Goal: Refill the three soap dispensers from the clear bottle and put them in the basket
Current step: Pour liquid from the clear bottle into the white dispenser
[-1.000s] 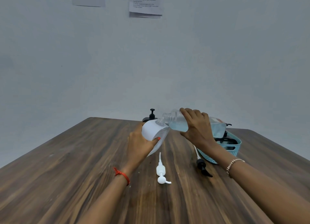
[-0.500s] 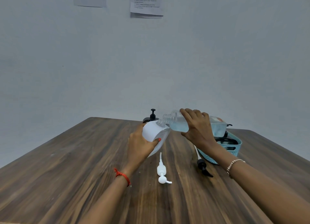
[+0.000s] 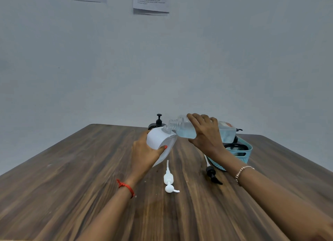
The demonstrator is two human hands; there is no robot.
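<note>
Barely anything moved since the earlier frame: our right hand (image 3: 205,134) still wraps the tilted clear bottle (image 3: 187,130), mouth at the neck of the white dispenser (image 3: 158,141) gripped leaning over the table (image 3: 72,168) by our left hand (image 3: 144,154), near the basket (image 3: 246,150); we'd keep necks aligned and pour slowly.

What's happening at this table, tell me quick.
A person is refilling soap dispensers. The left hand tilts an open white dispenser while the right hand tips the clear bottle, mouth at its opening. A white pump and a black pump lie on the table. One black dispenser stands behind; another sits in the basket.
</note>
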